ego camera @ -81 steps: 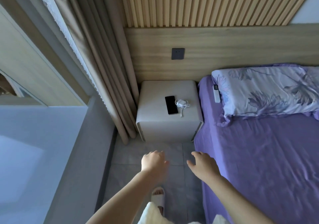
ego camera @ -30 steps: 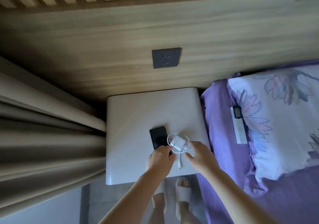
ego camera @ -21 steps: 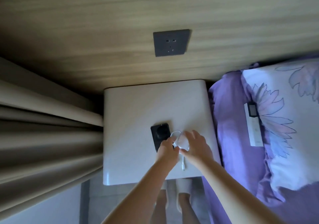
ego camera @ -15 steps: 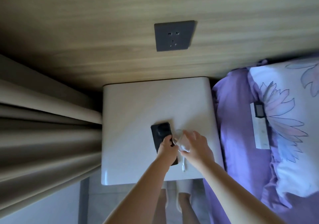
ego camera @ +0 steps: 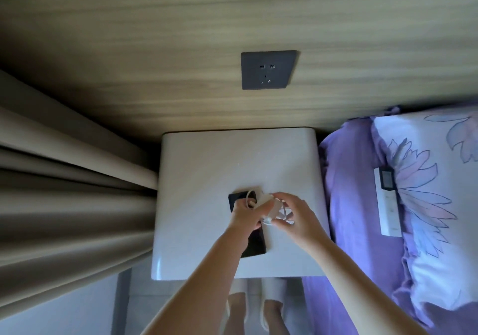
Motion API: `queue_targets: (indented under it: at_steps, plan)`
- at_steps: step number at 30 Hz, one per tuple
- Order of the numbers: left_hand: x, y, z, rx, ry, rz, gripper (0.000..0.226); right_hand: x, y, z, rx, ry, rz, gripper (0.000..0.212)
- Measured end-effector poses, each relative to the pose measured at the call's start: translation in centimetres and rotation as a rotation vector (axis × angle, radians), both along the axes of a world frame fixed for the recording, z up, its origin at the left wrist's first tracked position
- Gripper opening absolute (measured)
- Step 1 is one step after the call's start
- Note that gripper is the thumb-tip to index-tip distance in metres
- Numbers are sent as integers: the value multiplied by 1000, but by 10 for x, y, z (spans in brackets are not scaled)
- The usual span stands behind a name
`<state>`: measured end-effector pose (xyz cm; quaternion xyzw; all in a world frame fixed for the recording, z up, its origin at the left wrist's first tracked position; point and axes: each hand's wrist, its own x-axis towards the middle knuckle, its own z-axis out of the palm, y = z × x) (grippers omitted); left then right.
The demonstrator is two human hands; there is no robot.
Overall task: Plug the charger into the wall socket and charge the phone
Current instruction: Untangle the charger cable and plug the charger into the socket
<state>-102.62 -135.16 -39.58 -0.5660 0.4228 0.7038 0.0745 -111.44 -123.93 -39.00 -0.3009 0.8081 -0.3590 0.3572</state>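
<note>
Charger (ego camera: 269,206) gripped by both hands over white nightstand (ego camera: 207,169) between curtain (ego camera: 64,179) and bed (ego camera: 346,179)

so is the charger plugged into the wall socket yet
No. The wall socket shows bare slots, and both hands hold the charger with its coiled cable above the nightstand.

Wood-panelled wall (ego camera: 181,37), beige curtain (ego camera: 64,192), nightstand (ego camera: 207,159)

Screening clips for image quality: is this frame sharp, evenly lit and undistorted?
Head view: dim and bluish; wall panel streaked by blur, socket still readable. Charger and cable smear between left hand and right hand. Curtain side falls into shadow; wide-angle bending bows the nightstand edges.
</note>
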Motion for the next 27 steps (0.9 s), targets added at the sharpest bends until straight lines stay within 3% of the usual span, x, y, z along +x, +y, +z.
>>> queue_targets:
  at_steps: [5,8,10,15,18,21,27]
  plan:
    - [5,-31,42,-63,173,29,46,-3,-15,33,-181,-377,-282,44]
    - [8,-44,66,-110,244,-54,45,-4,-26,52,-200,-464,-430,34]
    - [12,-49,77,-176,291,-131,42,-4,-31,61,-221,-536,-441,24]
    - [23,-58,92,-323,290,-231,32,-4,-35,82,-252,-701,-397,31]
    - [28,-60,90,-360,223,-168,21,-11,-35,91,-270,-781,-470,23]
    - [32,-66,91,-259,228,43,19,-19,-33,94,-274,-776,-553,24]
    - [30,-72,96,0,423,273,24,-9,-31,89,-102,-573,-330,23]
